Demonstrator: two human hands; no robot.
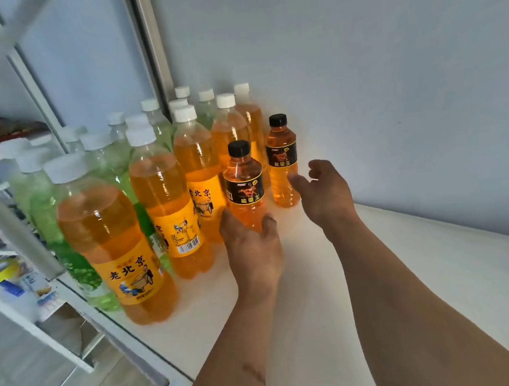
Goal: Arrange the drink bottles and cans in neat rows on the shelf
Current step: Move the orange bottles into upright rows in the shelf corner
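Head view: left hand [253,247] grips the near small bottle [244,187] at its base, likely to line it up; right hand [323,192], fingers loose, hovers at three o'clock, beside the far small bottle [281,160].

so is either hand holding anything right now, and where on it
The left hand grips the nearer black-capped bottle around its lower body, below the label. The right hand holds nothing, its fingers loose beside the farther small bottle.
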